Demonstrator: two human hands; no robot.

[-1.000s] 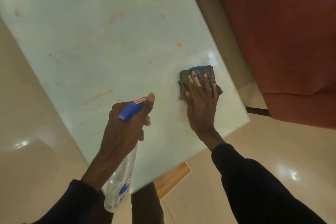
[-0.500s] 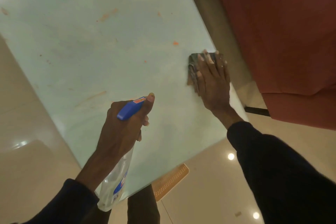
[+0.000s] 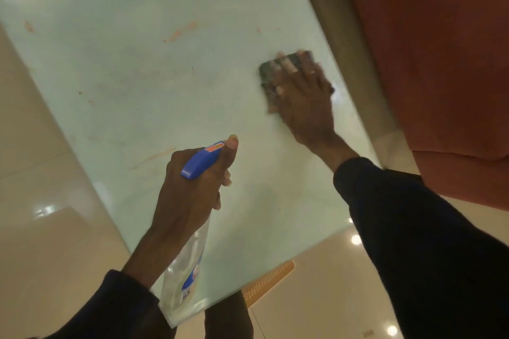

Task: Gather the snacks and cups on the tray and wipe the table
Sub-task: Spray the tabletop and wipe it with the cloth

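The dark cloth (image 3: 265, 74) lies on the pale glass table (image 3: 137, 77) near its right edge, pressed flat under the right hand (image 3: 303, 102), whose straight fingers spread over it. Nearer and to the left, the left hand (image 3: 190, 187) grips a clear spray bottle (image 3: 181, 278) around its blue head. Orange smears (image 3: 180, 31) mark the far tabletop, and a red sofa (image 3: 440, 49) stands just right of the table.

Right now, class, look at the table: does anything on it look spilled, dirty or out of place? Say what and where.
Orange smears mark the table: a long streak toward the far side, a fainter streak beside the left hand holding the spray bottle. The right hand presses the cloth near the right edge.
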